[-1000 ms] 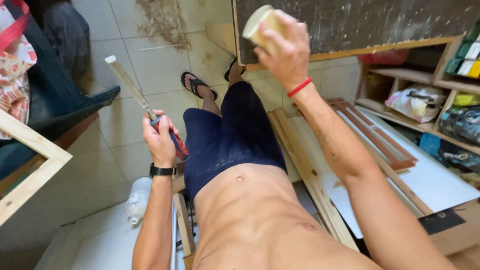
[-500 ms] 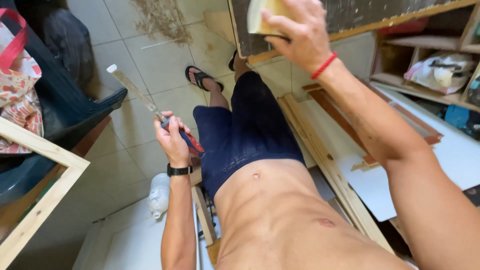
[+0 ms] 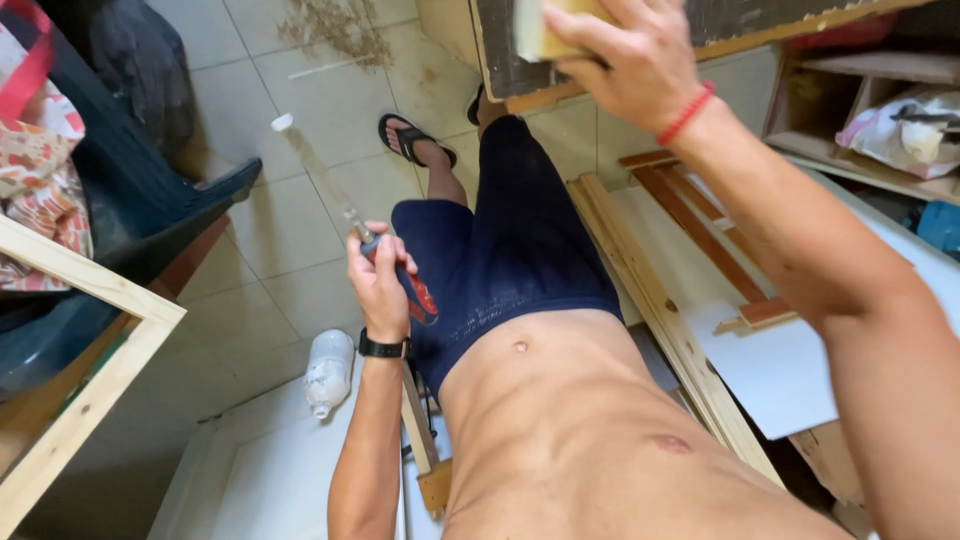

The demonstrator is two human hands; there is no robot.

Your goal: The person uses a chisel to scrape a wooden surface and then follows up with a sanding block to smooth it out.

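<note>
— What is the left hand (image 3: pixel 378 280) carrying?

— A putty knife (image 3: pixel 345 215) with a red handle and a long, thin pale blade. The fingers are wrapped fully round the handle, and the blade runs up and away from them over the tiled floor (image 3: pixel 270 260), its tip well above the tiles.

— How would it handle?

— Light, I'd judge, with a springy blade that flexes under pressure. The handle is the place to hold it; the blade edge is thin and looks smeared.

— And the right hand (image 3: pixel 625 65)?

— Raised high, fingers curled over a pale sanding block (image 3: pixel 545 25), pressing it against a dark board (image 3: pixel 760 20) with a wooden edge. The block looks stiff and light, easy to pinch from the top as it is now.

— What lies around?

— A white plastic bottle (image 3: pixel 327 370) on its side on the floor just below the left wrist, wooden slats (image 3: pixel 640 270) and a white panel (image 3: pixel 790 370) on the right, and a wooden frame (image 3: pixel 80 350) at the left edge of the floor.
</note>
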